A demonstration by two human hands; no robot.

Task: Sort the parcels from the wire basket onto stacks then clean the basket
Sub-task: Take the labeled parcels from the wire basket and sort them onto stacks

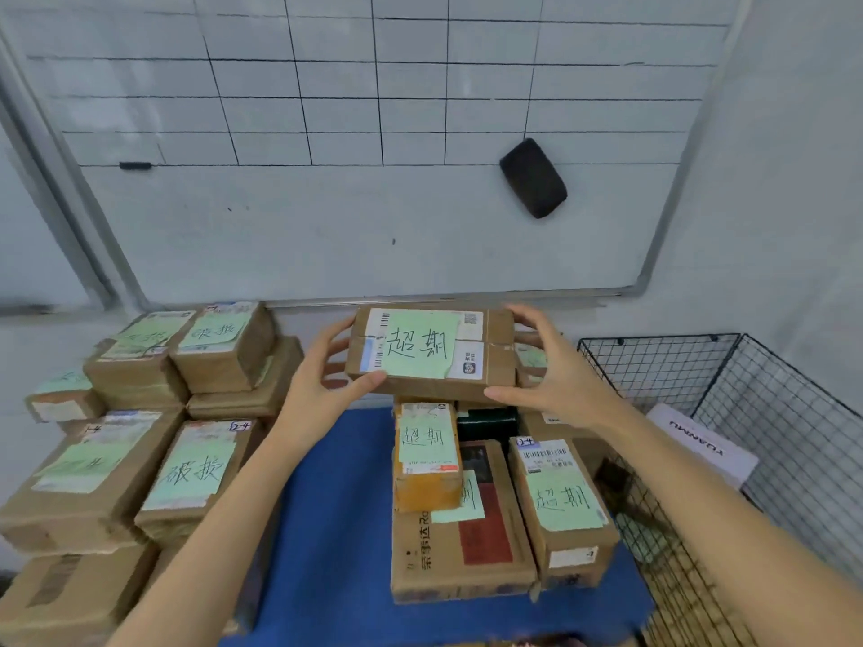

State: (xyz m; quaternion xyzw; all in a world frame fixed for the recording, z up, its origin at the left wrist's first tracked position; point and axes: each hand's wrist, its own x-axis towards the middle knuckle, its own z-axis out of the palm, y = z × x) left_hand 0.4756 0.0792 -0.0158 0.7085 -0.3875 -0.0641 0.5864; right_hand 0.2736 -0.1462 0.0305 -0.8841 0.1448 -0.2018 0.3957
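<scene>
A brown cardboard parcel (495,361) with a green handwritten note is held level above the middle stack. My left hand (322,380) grips its left end and my right hand (551,371) grips its right end. Below it sits a stack of parcels (467,544) with the same green notes on a blue mat. A second group of parcels (140,441) with different green notes is piled at the left. The black wire basket (766,413) stands at the right, with a white parcel (705,445) lying inside it.
A whiteboard (373,203) with a drawn grid leans against the wall behind the parcels, with a black eraser (532,178) stuck to it. The blue mat (336,506) shows between the two parcel groups.
</scene>
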